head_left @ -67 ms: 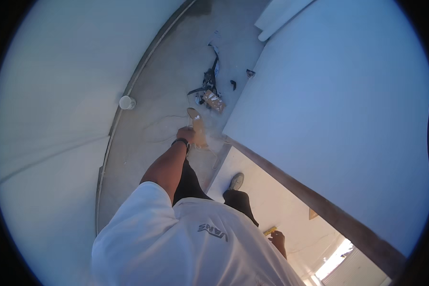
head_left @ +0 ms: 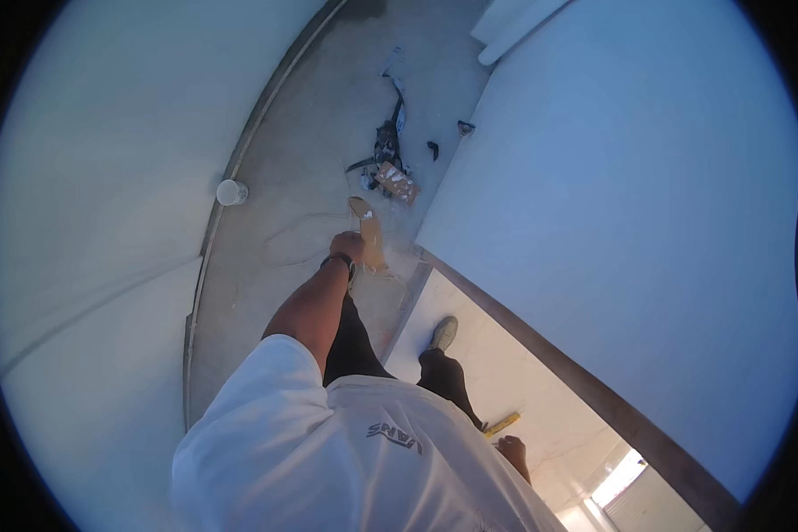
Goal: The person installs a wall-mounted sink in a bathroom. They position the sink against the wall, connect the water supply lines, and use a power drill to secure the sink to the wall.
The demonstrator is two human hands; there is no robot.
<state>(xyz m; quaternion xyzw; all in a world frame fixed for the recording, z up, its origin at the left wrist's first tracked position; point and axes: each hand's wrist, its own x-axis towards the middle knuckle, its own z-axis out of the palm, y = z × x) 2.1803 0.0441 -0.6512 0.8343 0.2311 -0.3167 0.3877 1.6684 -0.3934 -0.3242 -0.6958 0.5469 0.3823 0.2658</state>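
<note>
My left hand (head_left: 348,246) stays curled beside the tan piece (head_left: 369,229) over the grey floor (head_left: 297,160); I can't tell whether it grips. More of the yellow tool (head_left: 504,424) now shows by my right hand (head_left: 512,450), its hold unclear; the left-hand work hasn't shifted.

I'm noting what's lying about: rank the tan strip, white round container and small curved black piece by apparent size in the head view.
1. Tan strip
2. White round container
3. Small curved black piece
</note>
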